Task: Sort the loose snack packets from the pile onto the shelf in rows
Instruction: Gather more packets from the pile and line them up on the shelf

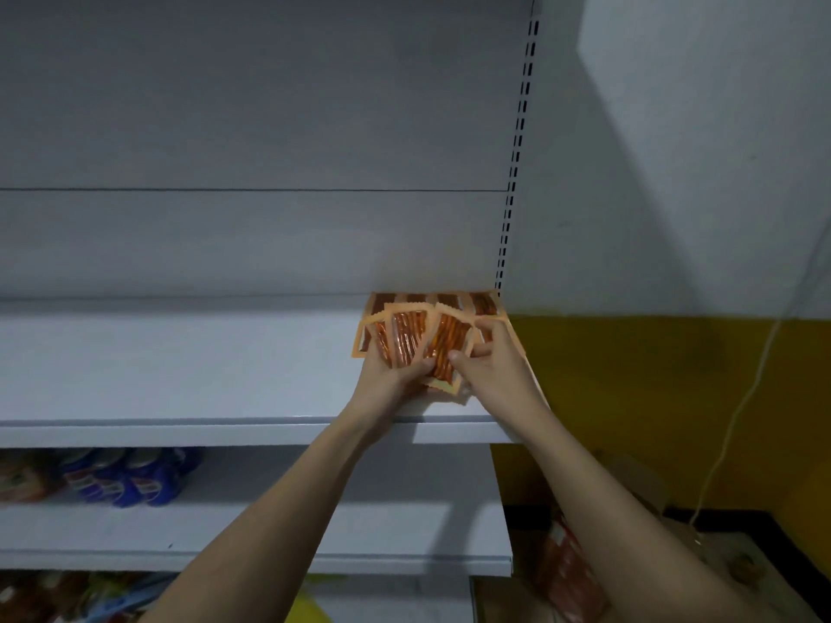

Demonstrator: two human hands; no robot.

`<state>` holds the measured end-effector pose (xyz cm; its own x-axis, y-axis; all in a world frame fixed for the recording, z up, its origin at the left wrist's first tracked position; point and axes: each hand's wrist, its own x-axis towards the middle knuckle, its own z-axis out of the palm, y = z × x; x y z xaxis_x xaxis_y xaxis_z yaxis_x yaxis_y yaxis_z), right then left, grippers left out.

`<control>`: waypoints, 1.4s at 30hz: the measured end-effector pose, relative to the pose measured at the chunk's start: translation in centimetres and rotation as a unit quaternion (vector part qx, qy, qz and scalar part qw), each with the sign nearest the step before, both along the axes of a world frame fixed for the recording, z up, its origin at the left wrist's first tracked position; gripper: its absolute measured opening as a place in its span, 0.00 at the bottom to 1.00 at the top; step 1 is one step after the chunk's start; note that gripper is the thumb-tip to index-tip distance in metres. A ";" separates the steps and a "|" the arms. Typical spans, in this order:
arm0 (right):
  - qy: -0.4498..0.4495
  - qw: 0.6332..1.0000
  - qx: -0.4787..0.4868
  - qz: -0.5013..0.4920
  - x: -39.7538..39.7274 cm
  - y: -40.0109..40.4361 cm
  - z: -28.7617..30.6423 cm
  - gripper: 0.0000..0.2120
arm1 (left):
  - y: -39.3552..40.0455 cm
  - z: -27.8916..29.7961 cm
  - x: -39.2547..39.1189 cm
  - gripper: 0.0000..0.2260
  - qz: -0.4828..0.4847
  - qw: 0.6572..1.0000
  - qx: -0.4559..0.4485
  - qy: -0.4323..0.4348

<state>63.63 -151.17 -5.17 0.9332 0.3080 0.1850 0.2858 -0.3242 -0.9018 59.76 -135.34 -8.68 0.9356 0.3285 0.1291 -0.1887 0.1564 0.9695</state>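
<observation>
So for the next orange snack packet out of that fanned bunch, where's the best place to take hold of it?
Probably at its lower edge, coming from the front of the shelf. The orange packets fan out from the left hand, and their top edges point toward the back row. The right hand already pinches the rightmost packet by its side, so it can peel off sideways.

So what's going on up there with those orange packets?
A person is stocking a shelf. The left hand holds a fanned bunch of orange snack packets, and the right hand pinches one of them. A row of the same packets already stands against the back panel in the shelf's right corner. The shelf below carries blue packs at its left end.
</observation>
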 end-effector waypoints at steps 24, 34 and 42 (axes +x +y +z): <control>-0.289 0.837 -0.456 0.089 0.4 1.8 -1.2 0.16 | 8.0 0.3 -0.8 0.12 0.047 0.998 -0.018 0.024; -0.236 0.848 -0.471 0.064 0.5 2.4 -2.4 0.15 | 8.0 0.6 -1.0 0.11 0.040 0.998 -0.023 0.033; -0.198 0.896 -0.391 0.066 -0.2 2.7 -1.4 0.18 | 7.5 1.3 -1.3 0.10 0.028 0.997 -0.060 0.041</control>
